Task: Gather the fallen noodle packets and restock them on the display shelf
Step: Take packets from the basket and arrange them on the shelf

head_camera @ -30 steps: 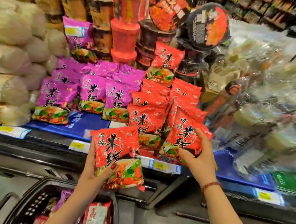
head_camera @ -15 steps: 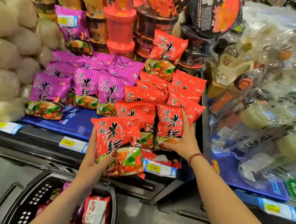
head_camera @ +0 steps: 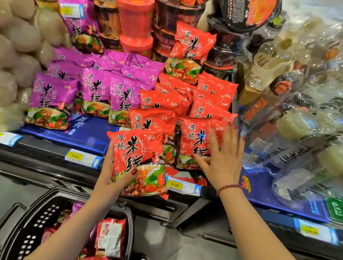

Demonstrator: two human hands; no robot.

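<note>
red noodle packet (head_camera: pixel 136 158): 过桥米线 | middle price tag (head_camera: pixel 174 184): 9.90 | left price tag (head_camera: pixel 74 156): 9.90 | cream package (head_camera: pixel 251 81): SPORTS

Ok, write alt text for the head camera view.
A person's left hand grips a red plastic noodle packet before a shop shelf; the open right hand touches a shelved red packet. Purple packets lie left; a black plastic basket sits below.
</note>
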